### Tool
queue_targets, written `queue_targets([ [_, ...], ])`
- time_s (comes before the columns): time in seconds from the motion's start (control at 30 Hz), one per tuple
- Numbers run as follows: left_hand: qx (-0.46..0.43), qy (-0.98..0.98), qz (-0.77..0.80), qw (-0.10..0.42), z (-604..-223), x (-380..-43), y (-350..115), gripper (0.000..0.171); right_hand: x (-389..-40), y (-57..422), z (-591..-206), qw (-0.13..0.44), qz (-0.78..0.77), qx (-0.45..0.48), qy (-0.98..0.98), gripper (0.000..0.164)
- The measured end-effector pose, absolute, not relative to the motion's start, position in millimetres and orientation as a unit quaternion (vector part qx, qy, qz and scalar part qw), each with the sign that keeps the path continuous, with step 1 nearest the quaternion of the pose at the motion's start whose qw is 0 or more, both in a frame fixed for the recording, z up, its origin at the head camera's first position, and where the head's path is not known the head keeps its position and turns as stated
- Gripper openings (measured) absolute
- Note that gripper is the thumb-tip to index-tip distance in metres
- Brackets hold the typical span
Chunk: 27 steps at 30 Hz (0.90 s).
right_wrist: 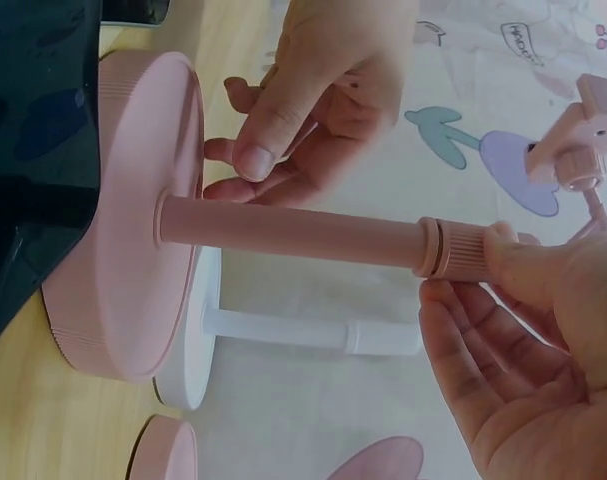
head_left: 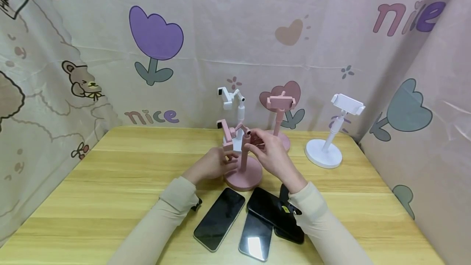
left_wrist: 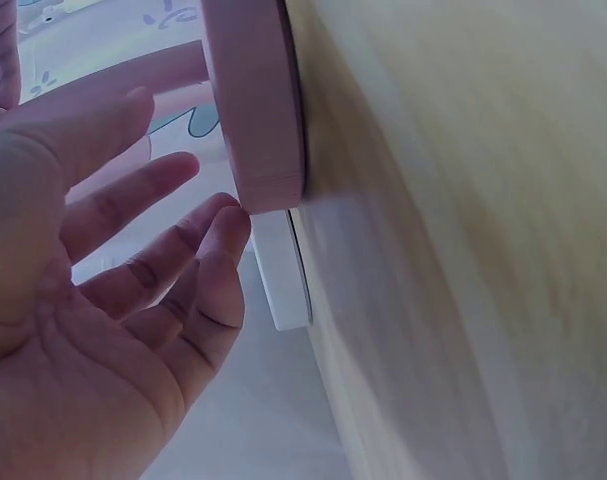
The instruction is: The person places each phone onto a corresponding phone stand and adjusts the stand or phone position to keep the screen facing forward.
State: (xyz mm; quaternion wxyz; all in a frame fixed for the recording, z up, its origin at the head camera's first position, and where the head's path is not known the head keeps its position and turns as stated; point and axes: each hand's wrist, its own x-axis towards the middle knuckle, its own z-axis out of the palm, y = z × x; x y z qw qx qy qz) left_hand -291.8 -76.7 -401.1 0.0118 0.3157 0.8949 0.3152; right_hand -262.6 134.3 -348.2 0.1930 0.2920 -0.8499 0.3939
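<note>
A pink phone stand (head_left: 244, 179) stands upright on the wooden table, its round base flat and its jointed arm and clamp bent to the left. High on the pole, my right hand (head_left: 274, 154) pinches the ribbed collar (right_wrist: 465, 250) between thumb and fingers, as the right wrist view shows. My left hand (head_left: 211, 165) is low beside the pole with its fingers loosely bent and nothing in them. In the left wrist view, the fingertips (left_wrist: 228, 215) of that hand are right at the edge of the pink base (left_wrist: 258, 110).
Close behind stands a white phone stand (head_left: 241, 113). Another pink stand (head_left: 281, 103) and a white one (head_left: 324, 154) are to the right. Several phones lie in front: one (head_left: 218, 220) alone, a black one (head_left: 274, 212) overlapping a grey one (head_left: 255, 236). A printed curtain (head_left: 220, 19) hangs behind the table.
</note>
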Motion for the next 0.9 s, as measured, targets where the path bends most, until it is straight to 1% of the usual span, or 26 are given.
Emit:
queue_targets([
  [0.07, 0.310, 0.891, 0.331, 0.018, -401.3, -291.6, -76.7, 0.023, -262.1, 133.7, -348.2, 0.192, 0.394, 0.300, -0.847, 0.026],
  [0.4, 0.327, 0.885, 0.332, 0.002, -402.3, -291.1, -77.2, 0.021, -261.5, 132.7, -347.6, 0.192, 0.397, 0.322, -0.838, 0.025],
  [0.77, 0.360, 0.879, 0.312, -0.033, -402.4, -289.4, -78.9, 0.021, -260.3, 133.2, -344.8, 0.169, 0.393, 0.342, -0.836, 0.028],
  [0.9, 0.375, 0.864, 0.335, -0.007, -402.6, -288.5, -79.4, 0.027, -260.5, 133.6, -344.8, 0.165, 0.387, 0.347, -0.838, 0.025],
])
